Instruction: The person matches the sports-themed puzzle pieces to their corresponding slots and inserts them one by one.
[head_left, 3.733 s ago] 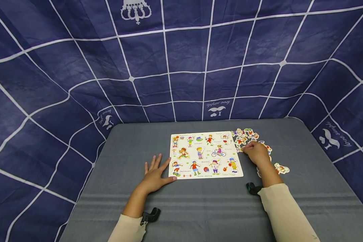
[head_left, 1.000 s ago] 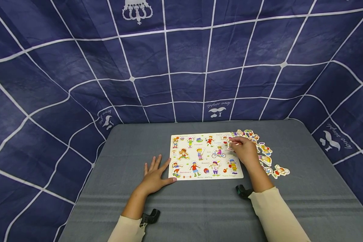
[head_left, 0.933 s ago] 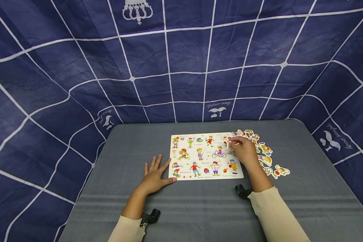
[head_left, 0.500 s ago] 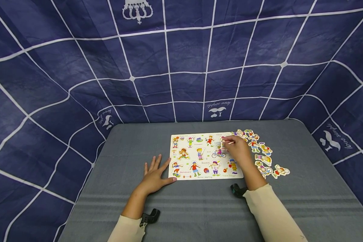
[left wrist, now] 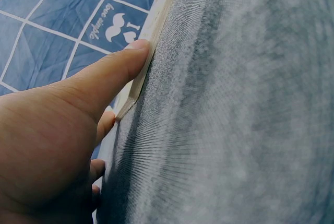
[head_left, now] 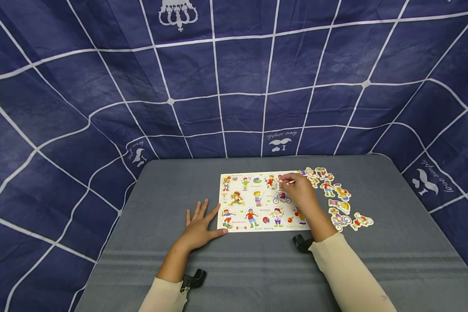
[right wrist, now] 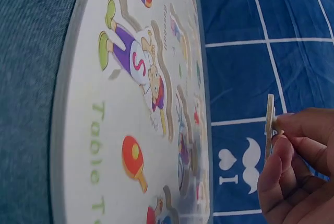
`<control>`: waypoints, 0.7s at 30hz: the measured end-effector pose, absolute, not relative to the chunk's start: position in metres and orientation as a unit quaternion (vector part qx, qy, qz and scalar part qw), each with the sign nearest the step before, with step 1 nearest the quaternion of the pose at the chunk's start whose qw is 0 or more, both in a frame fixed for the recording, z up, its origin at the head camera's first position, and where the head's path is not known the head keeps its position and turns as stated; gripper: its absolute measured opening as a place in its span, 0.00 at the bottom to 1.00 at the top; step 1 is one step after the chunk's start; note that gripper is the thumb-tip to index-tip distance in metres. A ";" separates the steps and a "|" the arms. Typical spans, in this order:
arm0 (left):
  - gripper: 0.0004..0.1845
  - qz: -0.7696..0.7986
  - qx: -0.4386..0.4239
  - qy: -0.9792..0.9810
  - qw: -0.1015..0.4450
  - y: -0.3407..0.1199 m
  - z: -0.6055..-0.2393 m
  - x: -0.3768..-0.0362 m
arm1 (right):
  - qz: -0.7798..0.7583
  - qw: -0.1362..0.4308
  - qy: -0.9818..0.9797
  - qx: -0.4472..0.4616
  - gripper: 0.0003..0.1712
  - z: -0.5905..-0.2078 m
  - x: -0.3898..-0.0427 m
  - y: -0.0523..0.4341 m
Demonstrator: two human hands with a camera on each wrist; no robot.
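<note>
A white wooden puzzle board (head_left: 249, 203) with printed sports figures in shallow cut-outs lies on the table. My left hand (head_left: 200, 232) rests spread at its left side, thumb on the front left corner; in the left wrist view that thumb (left wrist: 117, 70) presses on the board's edge. Over the upper right of the board, my right hand (head_left: 302, 190) pinches a thin flat puzzle piece (head_left: 281, 184) between thumb and fingers. The right wrist view shows this piece (right wrist: 270, 125) edge-on, held above the board (right wrist: 78, 156); its picture is turned away there.
Several loose puzzle pieces (head_left: 339, 206) lie scattered to the right of the board, some overlapping near its upper right corner. The grey table (head_left: 253, 268) is enclosed by a blue curtain (head_left: 242, 112) with white grid lines at the back and sides.
My right hand has picked up a piece from the pile at right and carried it leftward over the board. It has shifted further left in the last second. The left hand has stayed put.
</note>
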State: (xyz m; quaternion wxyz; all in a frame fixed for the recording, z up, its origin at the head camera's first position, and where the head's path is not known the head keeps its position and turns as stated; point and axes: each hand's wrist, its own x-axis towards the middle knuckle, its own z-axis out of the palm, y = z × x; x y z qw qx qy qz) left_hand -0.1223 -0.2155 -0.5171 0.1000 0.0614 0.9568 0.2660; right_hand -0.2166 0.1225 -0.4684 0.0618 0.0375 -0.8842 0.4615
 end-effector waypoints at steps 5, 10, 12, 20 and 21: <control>0.51 0.261 0.061 0.958 0.099 -0.215 -0.518 -0.123 | 0.454 0.055 -0.888 0.051 0.12 -0.469 -0.220 0.115; 0.51 0.260 0.060 0.958 0.101 -0.215 -0.516 -0.121 | 0.442 0.058 -0.893 0.065 0.10 -0.475 -0.226 0.107; 0.50 0.261 0.060 0.958 0.100 -0.215 -0.516 -0.120 | 0.440 0.059 -0.894 0.068 0.10 -0.476 -0.228 0.104; 0.50 0.261 0.061 0.959 0.095 -0.214 -0.515 -0.121 | 0.429 0.050 -0.899 0.071 0.10 -0.479 -0.236 0.092; 0.50 0.260 0.060 0.959 0.095 -0.215 -0.515 -0.120 | 0.429 0.051 -0.899 0.074 0.10 -0.480 -0.237 0.091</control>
